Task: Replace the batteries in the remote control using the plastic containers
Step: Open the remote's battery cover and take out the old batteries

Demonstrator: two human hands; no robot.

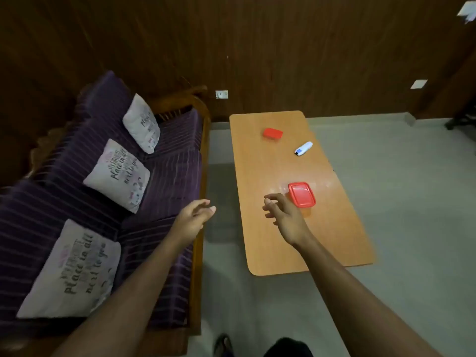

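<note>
Sofa [108, 202] left of table [270, 253] w/ containers.

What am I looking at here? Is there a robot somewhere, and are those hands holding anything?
There is no robot. A person wears one wide-angle camera on the head, so the single picture looks forward and down over that person's own bare arms.

The left hand hangs in the air between the sofa and the table, fingers relaxed, holding nothing. The right hand reaches over the table beside the near container, a clear plastic tub with a red lid. It too holds nothing.

Farther off on the wooden table lie a second red-lidded container and a white remote control, apart from each other. Three printed cushions sit on the purple striped sofa at the left.
</note>
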